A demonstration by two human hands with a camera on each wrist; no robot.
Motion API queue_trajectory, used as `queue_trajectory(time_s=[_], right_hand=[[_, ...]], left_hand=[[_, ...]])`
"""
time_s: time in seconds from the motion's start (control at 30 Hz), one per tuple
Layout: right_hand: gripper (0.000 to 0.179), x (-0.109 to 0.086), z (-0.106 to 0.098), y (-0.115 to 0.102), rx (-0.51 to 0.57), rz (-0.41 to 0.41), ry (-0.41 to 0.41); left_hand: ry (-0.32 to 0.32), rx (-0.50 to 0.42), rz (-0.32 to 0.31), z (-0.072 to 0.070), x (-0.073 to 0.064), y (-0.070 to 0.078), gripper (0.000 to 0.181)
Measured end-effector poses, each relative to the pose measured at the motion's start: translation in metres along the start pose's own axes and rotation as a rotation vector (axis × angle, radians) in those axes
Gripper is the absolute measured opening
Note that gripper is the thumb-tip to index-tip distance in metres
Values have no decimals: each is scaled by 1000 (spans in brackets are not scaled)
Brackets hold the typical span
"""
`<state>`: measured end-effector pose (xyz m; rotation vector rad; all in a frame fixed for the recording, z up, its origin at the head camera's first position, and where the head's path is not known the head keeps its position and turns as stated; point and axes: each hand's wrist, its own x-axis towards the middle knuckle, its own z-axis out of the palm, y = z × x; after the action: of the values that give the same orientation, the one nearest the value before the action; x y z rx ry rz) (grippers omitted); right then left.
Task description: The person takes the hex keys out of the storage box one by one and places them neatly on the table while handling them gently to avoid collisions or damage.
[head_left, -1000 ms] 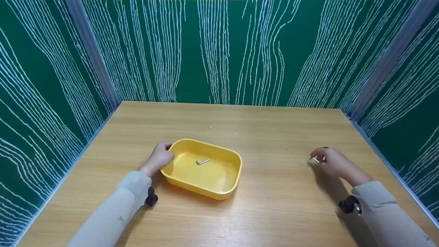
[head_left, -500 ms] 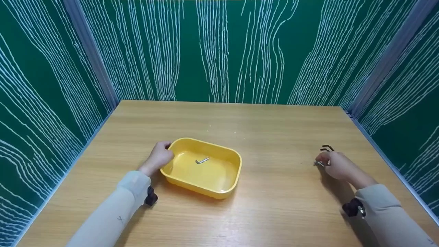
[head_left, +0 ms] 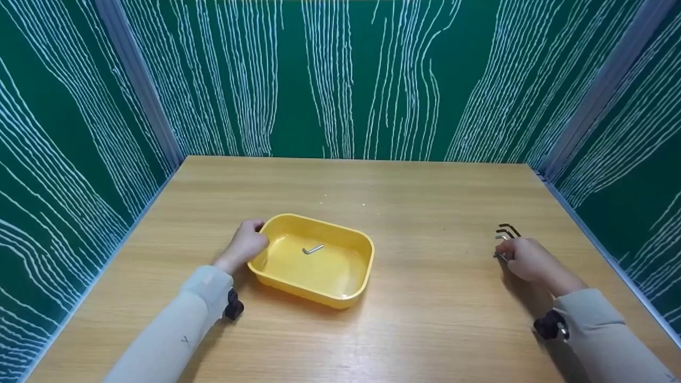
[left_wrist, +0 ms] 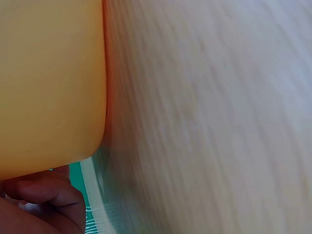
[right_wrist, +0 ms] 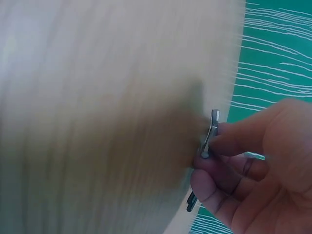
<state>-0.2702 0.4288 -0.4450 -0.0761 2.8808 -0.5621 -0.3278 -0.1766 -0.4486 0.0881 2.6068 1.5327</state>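
My left hand grips the left rim of a yellow plastic tray; in the left wrist view curled fingers show beside the tray's wall. Inside the tray lies one small silver L-shaped hex key. On the right, my right hand pinches a small silver hex key between thumb and fingertips, low over the table. Just beyond its knuckles lie black hex keys, with a silver one right by the fingers. The hand hides part of these keys.
The wooden table runs back to a green wall with white wavy lines. Similar green panels stand along its left and right sides. Tiny pale specks dot the tabletop behind the tray.
My right hand has shifted a little to the right and nearer me, still pinching a silver hex key; black keys and a silver one have come into sight behind it. Left hand and tray stay put.
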Motion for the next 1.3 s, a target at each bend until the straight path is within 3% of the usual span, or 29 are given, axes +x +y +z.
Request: queue_trajectory(time_s=[0.3,0.73,1.1,1.3], right_hand=[[30,1,2,0,-68,-69,78],[40,8,-31,-27,-50,-34,71],[39,11,-41,-57,-31,-113,134],[49,9,-39,-70,-42,-212,172]], left_hand=[[-2,21,19,0,0,0,44],[11,11,14,0,1,-1,38],[10,26,41,0,1,-3,39],[-15,2,31,-1,-2,-2,40]])
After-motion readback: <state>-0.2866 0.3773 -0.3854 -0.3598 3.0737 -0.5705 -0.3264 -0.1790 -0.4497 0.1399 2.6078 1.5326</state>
